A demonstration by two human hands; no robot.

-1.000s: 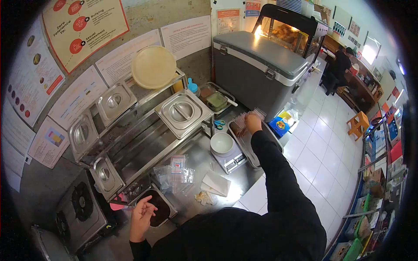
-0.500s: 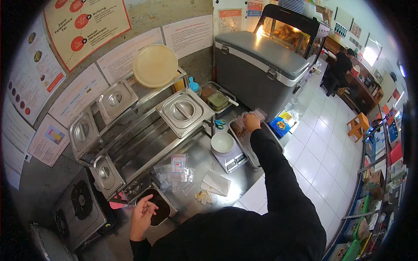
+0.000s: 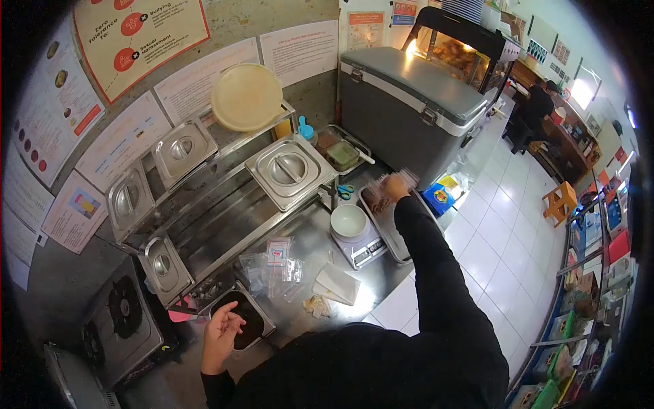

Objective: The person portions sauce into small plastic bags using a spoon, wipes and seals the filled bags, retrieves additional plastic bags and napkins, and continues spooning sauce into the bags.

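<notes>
head view, the only one: right hand [image 3: 395, 187] is out at the far end of the long metal tray [image 3: 403, 251], arm stretched past the scale [image 3: 368, 253]. clear plastic [image 3: 410, 177] shows just beyond its knuckles, apparently small bags or packets; blurred, so contents can't be read. brown pieces [image 3: 375, 200] lie in the same end of the tray, just beside the hand. right fingers bent down, tips hidden behind the hand, so can't tell if they pinch the plastic or only touch it. white bowl [image 3: 349, 222] sits on the scale, tray alongside; scissors [image 3: 345, 191] near, blue box [image 3: 438, 198] just past the tray's outer side. left hand [image 3: 221, 334] is up beside the dark pan [image 3: 253, 328], fingers loosely bent and partly spread, nothing seen in them; contact with the pan rim can't be told. loose bags [image 3: 278, 264] lie flat on the metal counter between the hands, with folded paper [image 3: 336, 283] and a crumpled scrap [image 3: 317, 305] nearby. step in hand, as judged: reaching in among the plastic at the tray's end. next move seems to call for a sure fingertip hold on thin, slippery plastic and enough height to clear bowl and scale; left hand looks free to help.
</notes>
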